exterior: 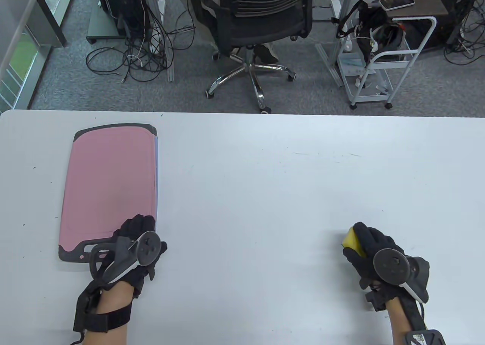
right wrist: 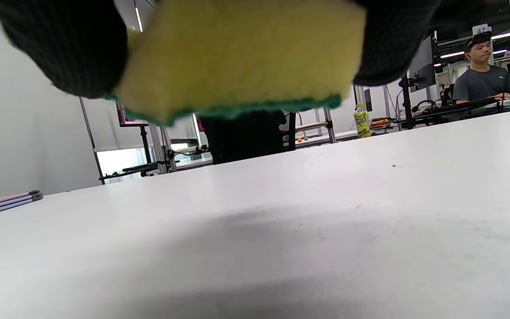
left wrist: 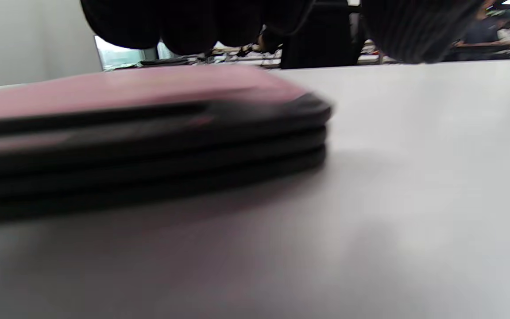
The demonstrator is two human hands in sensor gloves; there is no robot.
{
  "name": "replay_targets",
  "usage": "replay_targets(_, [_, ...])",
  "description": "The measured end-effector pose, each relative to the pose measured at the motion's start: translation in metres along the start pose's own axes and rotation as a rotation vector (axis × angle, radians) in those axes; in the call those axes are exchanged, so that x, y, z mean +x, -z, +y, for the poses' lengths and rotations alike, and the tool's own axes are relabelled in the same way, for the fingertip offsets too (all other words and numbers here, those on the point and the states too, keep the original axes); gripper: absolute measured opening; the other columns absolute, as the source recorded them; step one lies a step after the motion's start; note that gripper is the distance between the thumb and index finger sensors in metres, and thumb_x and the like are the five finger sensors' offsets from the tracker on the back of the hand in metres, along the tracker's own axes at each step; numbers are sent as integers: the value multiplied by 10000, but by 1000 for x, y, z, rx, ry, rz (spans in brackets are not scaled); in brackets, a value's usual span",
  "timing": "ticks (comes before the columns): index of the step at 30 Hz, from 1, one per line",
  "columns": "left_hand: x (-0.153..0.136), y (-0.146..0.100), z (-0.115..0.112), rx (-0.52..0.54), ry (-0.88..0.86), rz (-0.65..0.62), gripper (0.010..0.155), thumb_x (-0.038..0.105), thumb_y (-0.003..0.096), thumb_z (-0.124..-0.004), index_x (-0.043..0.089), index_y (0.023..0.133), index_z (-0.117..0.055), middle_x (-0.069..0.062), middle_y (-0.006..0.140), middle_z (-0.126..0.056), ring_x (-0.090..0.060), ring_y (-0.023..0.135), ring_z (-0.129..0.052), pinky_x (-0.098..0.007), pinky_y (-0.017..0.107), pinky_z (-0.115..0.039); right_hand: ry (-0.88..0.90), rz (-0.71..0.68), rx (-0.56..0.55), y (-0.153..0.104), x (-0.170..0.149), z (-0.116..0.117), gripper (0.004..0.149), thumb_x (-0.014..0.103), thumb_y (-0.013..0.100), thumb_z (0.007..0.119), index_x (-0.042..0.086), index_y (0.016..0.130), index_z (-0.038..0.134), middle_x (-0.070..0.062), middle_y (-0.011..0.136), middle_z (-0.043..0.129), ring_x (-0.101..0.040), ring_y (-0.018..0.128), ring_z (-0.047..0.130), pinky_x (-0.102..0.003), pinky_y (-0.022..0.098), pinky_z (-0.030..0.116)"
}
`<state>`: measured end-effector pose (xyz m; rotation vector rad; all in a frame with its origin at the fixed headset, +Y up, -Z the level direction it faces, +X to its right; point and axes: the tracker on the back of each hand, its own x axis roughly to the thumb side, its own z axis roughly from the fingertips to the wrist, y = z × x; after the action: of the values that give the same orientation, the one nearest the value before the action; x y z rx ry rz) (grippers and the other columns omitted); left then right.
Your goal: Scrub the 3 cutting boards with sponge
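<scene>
At the table's near left, the left hand [exterior: 134, 248] lays its fingers, curl unclear, on the stacked cutting boards [exterior: 110, 186], which could slide when scrubbed, while the right hand [exterior: 373, 252] grips the sponge [exterior: 353, 241] well apart at the near right.

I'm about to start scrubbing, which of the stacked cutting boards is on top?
The pink cutting board tops the stack; the other boards show only as edges beneath it.
</scene>
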<state>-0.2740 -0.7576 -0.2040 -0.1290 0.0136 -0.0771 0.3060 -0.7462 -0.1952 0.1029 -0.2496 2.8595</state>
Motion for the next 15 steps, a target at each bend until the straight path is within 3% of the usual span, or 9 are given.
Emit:
replay_targets(2, [-11,-2,-18,-22,50,18,886,624,457,-769,147,1145,-479,-220,1170,-573,-488,1031,-681,-616,716,-672,1,8,9,0,-2,3,740,555,410,810,165,1023,667,-121,953,745,-312,753,815,-519,584,710])
replay_targets(3, [-15,-4,-27,-69,70,17,914,620,459,-774,162,1156,-400,-208,1193,-460,-488,1062,-580,-618,726,-649,0,10,18,0,-3,4,741,554,410,810,165,1024,666,-122,954,744,-313,754,814,-520,584,709])
replay_targets(11, [-21,-12,-21,17,155,130,889,695,406,-794,173,1089,-568,-162,1097,-658,-417,979,-768,-588,701,-710,-8,11,47,1,-4,6,736,552,413,807,166,1024,666,-120,956,743,-315,761,812,-528,589,705])
replay_targets(15, [-28,-18,-26,-21,103,175,829,665,430,-784,201,1078,-556,-113,1049,-724,-392,952,-808,-587,696,-716,18,13,29,-1,-6,2,737,552,413,806,164,1024,668,-123,955,744,-315,760,814,-528,589,705])
